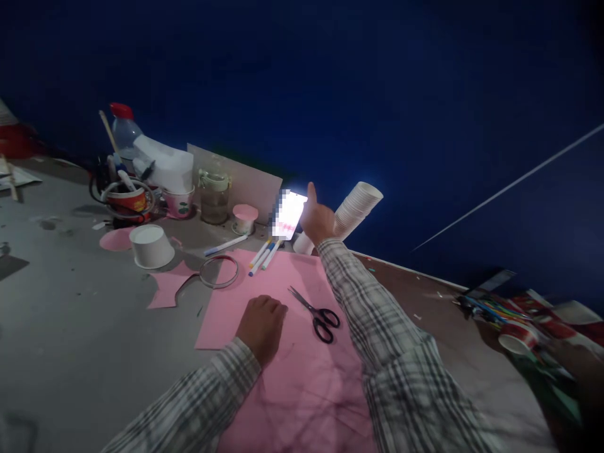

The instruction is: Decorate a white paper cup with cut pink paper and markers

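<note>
My right hand (318, 220) reaches to the far side of the table and grips the right edge of a lit phone (291, 214), one digit pointing up. The phone stands tilted, its screen facing me. My left hand (262, 328) rests on a pink sheet (302, 384), fingers curled in, nothing visible in them. Right of it lies a pair of scissors (317, 318) with black handles, blades closed. Several marker pens (264, 255) lie below the phone. A leaning stack of white paper cups (359, 207) is just beyond my right hand.
Left stand an upturned white cup (151, 246), a glass jar (214, 198), a pink-lidded cup (245, 219) and a red cup of tools (126, 202). A grey ring (219, 272) overlaps a cut pink piece (172, 286). Blurred clutter with a red-and-white cup (518, 336) lies right. A blue wall (302, 88) rises behind.
</note>
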Demonstrator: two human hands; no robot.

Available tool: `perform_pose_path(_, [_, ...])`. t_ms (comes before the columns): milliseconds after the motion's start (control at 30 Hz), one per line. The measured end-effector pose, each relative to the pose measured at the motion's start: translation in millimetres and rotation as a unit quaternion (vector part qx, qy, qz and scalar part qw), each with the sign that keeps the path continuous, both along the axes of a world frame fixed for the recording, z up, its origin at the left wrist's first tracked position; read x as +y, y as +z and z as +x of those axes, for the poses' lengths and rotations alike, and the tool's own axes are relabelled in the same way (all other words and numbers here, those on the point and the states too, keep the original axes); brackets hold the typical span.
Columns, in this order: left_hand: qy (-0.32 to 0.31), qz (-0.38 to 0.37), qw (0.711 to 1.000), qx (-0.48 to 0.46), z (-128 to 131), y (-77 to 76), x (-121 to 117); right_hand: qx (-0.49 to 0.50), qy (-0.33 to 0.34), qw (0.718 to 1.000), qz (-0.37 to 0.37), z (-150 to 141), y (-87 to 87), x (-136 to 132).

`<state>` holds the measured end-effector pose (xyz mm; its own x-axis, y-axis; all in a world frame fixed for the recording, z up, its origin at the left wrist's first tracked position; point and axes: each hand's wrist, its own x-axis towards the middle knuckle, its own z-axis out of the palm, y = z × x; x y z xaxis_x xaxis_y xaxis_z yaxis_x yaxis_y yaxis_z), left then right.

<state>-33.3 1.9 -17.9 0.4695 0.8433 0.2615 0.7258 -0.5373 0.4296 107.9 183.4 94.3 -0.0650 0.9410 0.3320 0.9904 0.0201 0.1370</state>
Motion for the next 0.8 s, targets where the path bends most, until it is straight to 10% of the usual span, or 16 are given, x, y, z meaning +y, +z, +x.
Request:
perform_pose_path(367, [0.003,0.004,1.0,0.031,0,6.7,0,-0.041,0.109,0.98,-0.163,16,-37.7,-94])
perform_pose_path(800, [0.001,-0.007,1.0,0.021,0,0.4,1,-0.165,0.165,0.954,-0.19,0,-51.1,-29])
